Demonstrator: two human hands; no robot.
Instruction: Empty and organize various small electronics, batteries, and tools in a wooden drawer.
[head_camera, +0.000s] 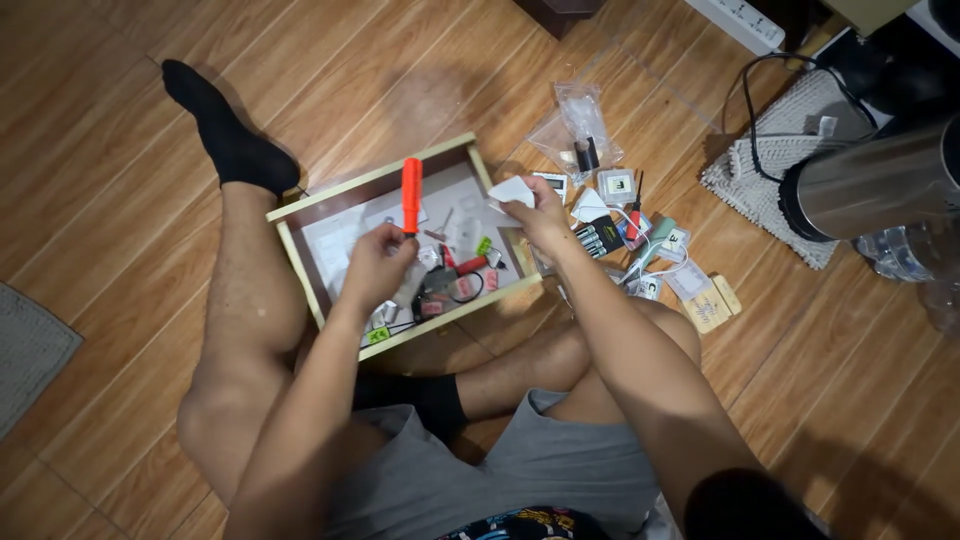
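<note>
Down on the wooden floor, between my legs, sits a shallow wooden drawer with small parts scattered inside. Beside it, to my right, lies a heap of small packets and cables (a grey mat lies just beyond). My left hand hovers over the drawer, fingers closed around an orange screwdriver that points upright. My right hand is at the drawer's far right corner, pinching a small white piece between the fingertips.
</note>
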